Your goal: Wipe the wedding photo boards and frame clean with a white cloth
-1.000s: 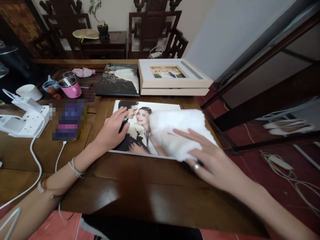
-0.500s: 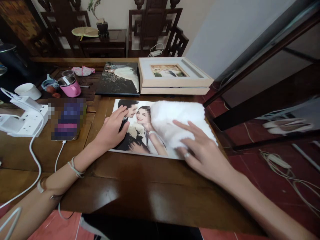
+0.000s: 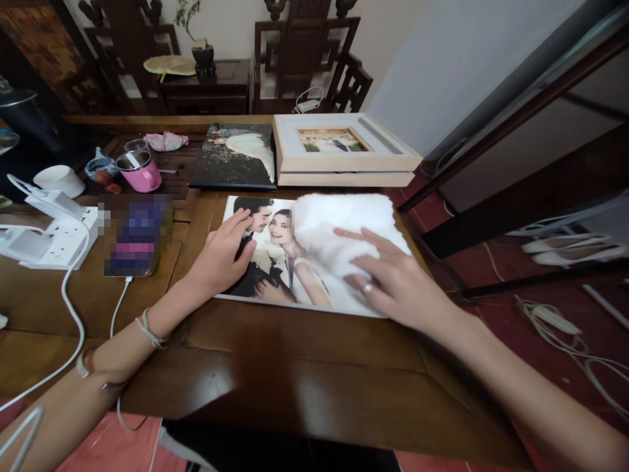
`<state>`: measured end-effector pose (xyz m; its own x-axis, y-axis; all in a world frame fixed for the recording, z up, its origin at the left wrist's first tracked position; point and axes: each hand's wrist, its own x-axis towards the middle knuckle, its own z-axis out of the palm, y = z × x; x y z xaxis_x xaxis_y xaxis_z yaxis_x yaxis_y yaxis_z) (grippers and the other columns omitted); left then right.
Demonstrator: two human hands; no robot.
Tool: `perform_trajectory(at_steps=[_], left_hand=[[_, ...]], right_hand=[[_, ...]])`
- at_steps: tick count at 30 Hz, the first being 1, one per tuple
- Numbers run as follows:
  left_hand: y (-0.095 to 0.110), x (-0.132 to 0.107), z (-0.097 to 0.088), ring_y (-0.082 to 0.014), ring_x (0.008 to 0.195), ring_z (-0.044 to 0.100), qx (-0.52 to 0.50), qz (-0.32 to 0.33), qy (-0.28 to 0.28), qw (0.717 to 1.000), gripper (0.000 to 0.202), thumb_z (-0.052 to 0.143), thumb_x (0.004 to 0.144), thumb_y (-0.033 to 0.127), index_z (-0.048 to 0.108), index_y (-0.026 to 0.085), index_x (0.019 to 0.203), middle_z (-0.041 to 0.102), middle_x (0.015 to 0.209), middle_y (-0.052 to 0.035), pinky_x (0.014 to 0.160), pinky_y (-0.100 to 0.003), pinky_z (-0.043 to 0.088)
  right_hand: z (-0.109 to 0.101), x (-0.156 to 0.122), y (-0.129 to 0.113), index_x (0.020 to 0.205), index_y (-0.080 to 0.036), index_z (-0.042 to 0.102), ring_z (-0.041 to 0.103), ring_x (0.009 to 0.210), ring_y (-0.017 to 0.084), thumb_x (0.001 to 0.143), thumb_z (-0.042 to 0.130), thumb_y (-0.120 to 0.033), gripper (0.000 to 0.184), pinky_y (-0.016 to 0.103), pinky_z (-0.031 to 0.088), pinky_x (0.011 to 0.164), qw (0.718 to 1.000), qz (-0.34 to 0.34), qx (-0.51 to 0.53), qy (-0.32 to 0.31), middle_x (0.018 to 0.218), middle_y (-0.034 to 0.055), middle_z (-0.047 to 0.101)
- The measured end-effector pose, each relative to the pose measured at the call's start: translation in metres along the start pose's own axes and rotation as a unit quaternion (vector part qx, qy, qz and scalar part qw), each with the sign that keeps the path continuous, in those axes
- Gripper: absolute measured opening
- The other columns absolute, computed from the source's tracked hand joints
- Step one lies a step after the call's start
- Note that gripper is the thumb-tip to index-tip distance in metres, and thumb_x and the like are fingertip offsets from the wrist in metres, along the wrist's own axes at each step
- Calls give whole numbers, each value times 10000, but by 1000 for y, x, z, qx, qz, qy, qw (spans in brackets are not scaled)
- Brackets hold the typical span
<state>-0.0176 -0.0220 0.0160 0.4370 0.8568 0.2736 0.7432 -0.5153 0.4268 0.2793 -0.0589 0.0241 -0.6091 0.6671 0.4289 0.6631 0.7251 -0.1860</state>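
A photo panel (image 3: pixel 307 282) with a portrait of a couple lies flat on the wooden table, close to its right edge. Flat on the panel's left side rests my left hand (image 3: pixel 228 252), its fingers stretched out. My right hand (image 3: pixel 393 275), with a ring on one finger, presses a fluffy white cloth (image 3: pixel 344 216) onto the panel's right part. Its fingers are spread over the cloth and a little blurred. The cloth covers much of the right half of the picture.
Behind the panel lie a dark photo album (image 3: pixel 236 157) and a pale box (image 3: pixel 344 177) with a framed picture. To the left are a phone (image 3: pixel 137 229) on a cable, a white power strip (image 3: pixel 73 239), a pink mug (image 3: pixel 140 172) and a white cup (image 3: pixel 59 180).
My right hand and the cloth have shifted slightly left and up across the panel, baring more of its lower right corner. My left hand stays in place on the panel.
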Motion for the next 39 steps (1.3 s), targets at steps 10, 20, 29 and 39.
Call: perform_trajectory(at_steps=[10, 20, 29, 39], left_hand=[[6, -3, 5, -279, 1434, 358, -5, -5, -2, 1000, 420, 435, 971, 251, 463, 126, 1371, 444, 1504, -182, 1147, -530, 329], [-7, 25, 6, -284, 1431, 362, 10, 6, 5, 1000, 428, 429, 976, 248, 462, 74, 1366, 448, 1492, -212, 1158, -507, 322], [9, 3, 10, -284, 1429, 366, 0, 2, 0, 1000, 413, 428, 976, 246, 471, 107, 1362, 453, 1493, -192, 1149, -509, 338], [4, 15, 10, -285, 1433, 359, -2, -1, -2, 1000, 423, 435, 974, 254, 463, 109, 1371, 440, 1501, -199, 1152, -520, 327]], right_hand=[[8, 13, 2, 834, -211, 600, 561, 1252, 364, 877, 492, -171, 123, 633, 449, 1028, 997, 68, -18, 9, 1219, 199, 662], [-18, -23, -61, 662, -209, 542, 372, 1416, 310, 749, 468, 4, 242, 611, 410, 1092, 994, -65, 68, -47, 1427, 127, 553], [15, 23, 2, 888, -199, 654, 515, 1312, 324, 866, 497, -140, 170, 631, 426, 1057, 1000, -6, -8, -9, 1281, 170, 653], [5, 13, -41, 802, -164, 660, 507, 1310, 367, 819, 477, -80, 202, 660, 412, 1056, 1000, -24, 6, -15, 1304, 220, 628]])
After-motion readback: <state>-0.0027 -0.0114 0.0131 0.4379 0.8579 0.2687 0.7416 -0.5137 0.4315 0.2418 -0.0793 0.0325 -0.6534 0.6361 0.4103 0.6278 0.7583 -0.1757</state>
